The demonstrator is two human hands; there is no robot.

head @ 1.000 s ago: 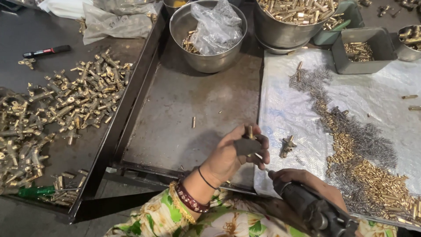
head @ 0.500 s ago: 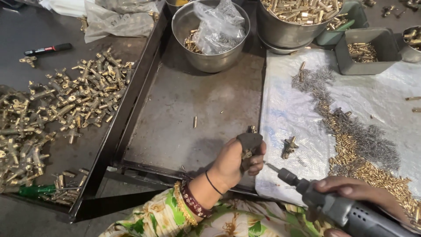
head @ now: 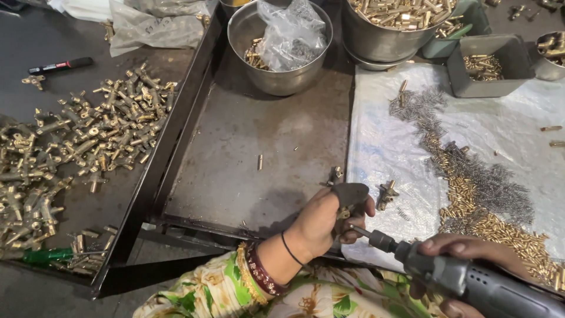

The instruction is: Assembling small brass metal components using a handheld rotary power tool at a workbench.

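Note:
My left hand [head: 325, 221], with a dark cover on the thumb, pinches a small brass fitting [head: 343, 212] just above the front edge of the dark metal tray [head: 235, 171]. My right hand [head: 471, 253] grips a grey electric screwdriver [head: 465, 280]; its bit tip touches the fitting in my left hand. Two more brass fittings [head: 385, 194] lie just beyond my left hand, one on the tray and one on the white sheet.
A heap of brass fittings [head: 76, 147] covers the table at left. A steel bowl [head: 276, 44] holding a plastic bag, a bowl of brass parts [head: 391, 23] and a grey bin [head: 485, 65] stand at the back. Small springs and brass pins [head: 477, 188] lie strewn on the white sheet [head: 382, 135].
My right hand has brought the screwdriver up and left until its bit meets the fitting. My left hand has shifted slightly right, still holding the fitting.

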